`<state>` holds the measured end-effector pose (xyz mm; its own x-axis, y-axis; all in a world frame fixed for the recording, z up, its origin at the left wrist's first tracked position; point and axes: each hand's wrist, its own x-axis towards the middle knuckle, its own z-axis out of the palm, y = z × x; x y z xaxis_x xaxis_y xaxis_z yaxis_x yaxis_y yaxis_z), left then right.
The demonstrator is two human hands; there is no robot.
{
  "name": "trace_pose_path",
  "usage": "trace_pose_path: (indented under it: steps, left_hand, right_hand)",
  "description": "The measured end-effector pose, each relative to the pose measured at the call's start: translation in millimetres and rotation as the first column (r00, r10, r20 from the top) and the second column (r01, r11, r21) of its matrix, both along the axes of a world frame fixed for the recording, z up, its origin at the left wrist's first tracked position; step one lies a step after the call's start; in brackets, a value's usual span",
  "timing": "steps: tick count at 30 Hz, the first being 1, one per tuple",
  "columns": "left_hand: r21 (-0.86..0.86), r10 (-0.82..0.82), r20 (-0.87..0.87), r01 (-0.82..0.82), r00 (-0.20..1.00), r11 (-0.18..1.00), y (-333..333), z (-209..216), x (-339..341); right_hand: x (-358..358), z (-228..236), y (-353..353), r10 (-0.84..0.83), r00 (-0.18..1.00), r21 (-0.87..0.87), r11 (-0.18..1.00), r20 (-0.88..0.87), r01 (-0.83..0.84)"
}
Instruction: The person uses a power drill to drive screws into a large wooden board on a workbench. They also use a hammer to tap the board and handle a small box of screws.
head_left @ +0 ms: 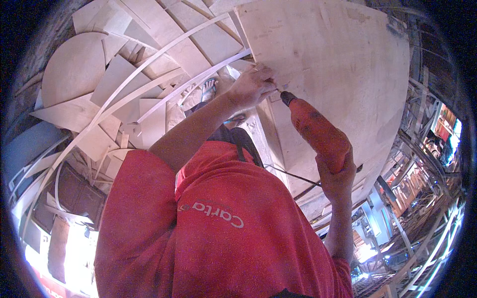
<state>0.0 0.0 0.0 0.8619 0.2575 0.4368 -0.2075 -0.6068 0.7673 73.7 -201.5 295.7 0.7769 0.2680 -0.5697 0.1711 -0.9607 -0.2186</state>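
Note:
My right hand [338, 174] is wrapped round the grip of an orange power drill [318, 128]. The drill's dark chuck [286, 98] points up and left over the left part of a large pale plywood sheet [338, 69]. Just off the chuck, at the sheet's left edge, my left hand [252, 85] is closed with thumb and fingers pinched together. Whatever lies between those fingertips is too small to make out. Whether the drill's tip touches it or the wood, I cannot tell.
Plywood offcuts [164, 30] lie heaped on the left, with a round-edged panel [74, 64] among them. Long, thin bent strips [144, 67] cross over the heap. A sandalled foot [209, 88] shows beside my left forearm. A dark cord [293, 175] runs below the drill.

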Motion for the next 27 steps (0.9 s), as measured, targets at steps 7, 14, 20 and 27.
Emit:
trace_pose_path:
  steps: [7,14,20,27]
  left_hand:
    - [0.003,0.015,0.047,-0.015,0.999,1.0,7.0,-4.6,-4.8]
    - [0.126,0.029,-0.122,-0.013,0.992,0.992,-3.7,2.7,-4.0]
    - [0.096,0.019,-0.088,-0.011,0.996,0.995,-24.2,14.0,8.3]
    - [-0.31,-0.28,-0.207,0.209,0.937,0.928,-35.2,76.4,-1.9]
  right_hand:
    - [6.2,4.9,19.8,0.234,0.968,0.161,0.956,0.091,-0.246]
    - [-7.5,-1.5,-1.6,-0.518,0.839,0.13,0.832,-0.165,0.539]
    - [-41.4,-29.3,-97.7,-0.683,0.552,0.362,0.42,-0.478,0.832]
    - [-58.1,-104.2,-194.7,-0.566,0.39,0.489,-0.027,-0.727,0.872]
